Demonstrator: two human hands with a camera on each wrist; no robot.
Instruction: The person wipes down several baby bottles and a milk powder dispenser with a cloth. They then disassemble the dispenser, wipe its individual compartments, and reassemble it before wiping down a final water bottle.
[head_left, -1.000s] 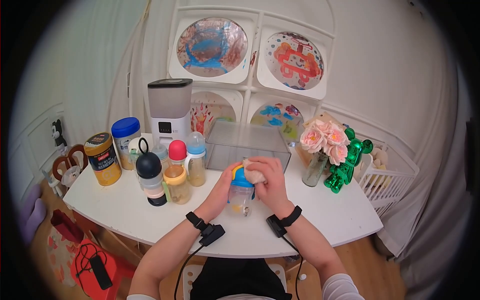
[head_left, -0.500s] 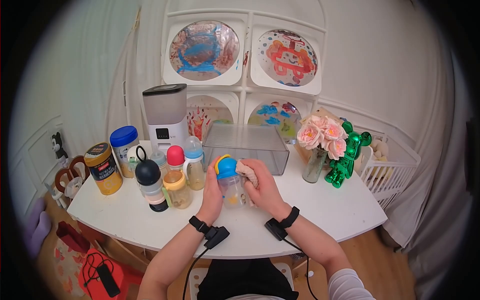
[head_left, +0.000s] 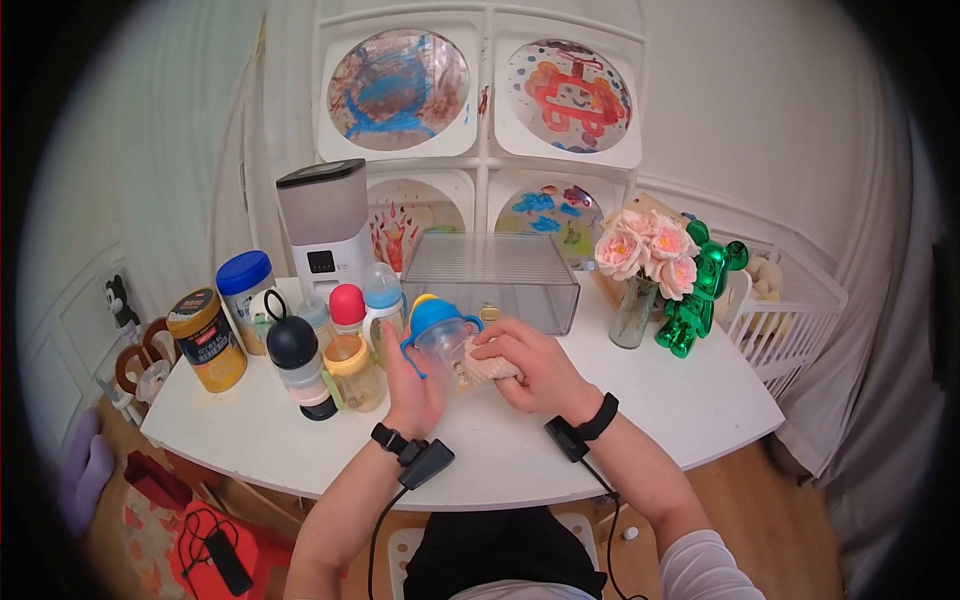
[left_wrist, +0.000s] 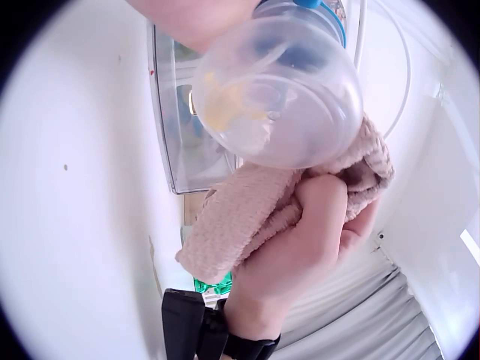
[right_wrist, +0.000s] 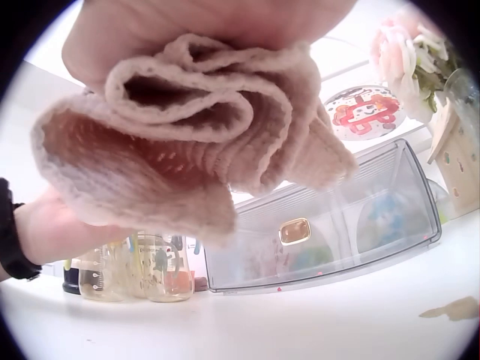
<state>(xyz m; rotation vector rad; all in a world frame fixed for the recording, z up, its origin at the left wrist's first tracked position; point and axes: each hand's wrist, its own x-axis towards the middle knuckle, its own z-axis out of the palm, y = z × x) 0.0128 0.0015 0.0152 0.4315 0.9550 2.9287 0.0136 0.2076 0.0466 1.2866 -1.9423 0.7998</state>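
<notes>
My left hand (head_left: 413, 388) holds a clear sippy cup (head_left: 436, 348) with a blue lid, a yellow part on top and blue handles. The cup is tilted above the table, its lid leaning to the left and its base toward me. In my right hand (head_left: 548, 372) is a bunched, pinkish-beige cloth (head_left: 490, 366), pressed against the right side of the cup. The left wrist view shows the cup's round base (left_wrist: 281, 97) up close, with the cloth (left_wrist: 236, 217) just below it. Folds of the same cloth (right_wrist: 202, 127) fill much of the right wrist view.
Several baby bottles (head_left: 352, 372), a dark-topped stacked container (head_left: 300, 365) and two powder tins (head_left: 207, 340) stand on the left. Behind the cup is a clear grey box (head_left: 530, 300). A flower vase (head_left: 634, 312) and shiny green bear figure (head_left: 692, 312) stand right.
The cup has gone from upright to tilted, raised and shifted left. My right hand has moved the cloth from the lid down to the side of the cup's body.
</notes>
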